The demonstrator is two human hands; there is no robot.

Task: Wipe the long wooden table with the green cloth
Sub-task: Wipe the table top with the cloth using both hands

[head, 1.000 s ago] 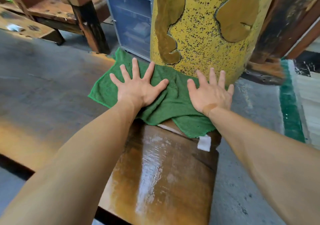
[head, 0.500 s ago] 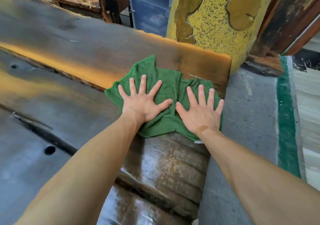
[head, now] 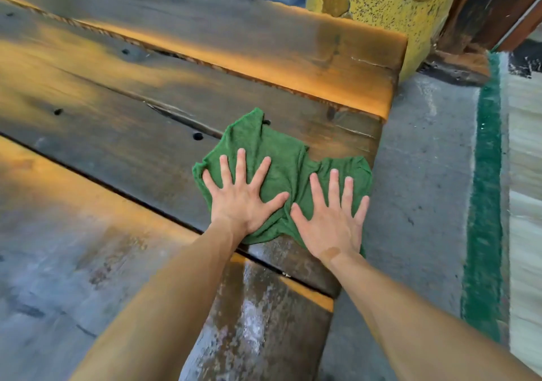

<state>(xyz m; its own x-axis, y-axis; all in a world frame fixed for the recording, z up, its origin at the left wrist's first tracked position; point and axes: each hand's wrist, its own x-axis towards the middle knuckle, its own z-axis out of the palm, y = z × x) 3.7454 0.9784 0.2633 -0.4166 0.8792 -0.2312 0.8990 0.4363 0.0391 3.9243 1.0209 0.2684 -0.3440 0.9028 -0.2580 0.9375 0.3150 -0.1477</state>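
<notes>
Head view: both hands' fingers splayed flat on green cloth; no writing.

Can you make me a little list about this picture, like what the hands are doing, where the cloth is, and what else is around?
left hand: flat, fingers spread, pressing on the cloth
right hand: flat, fingers spread, pressing on the cloth
green cloth: crumpled, near the right end of the table
wooden table: long dark planks, shiny wet patch near the person
behind table: yellow speckled pillar
floor: grey, with a green stripe
</notes>
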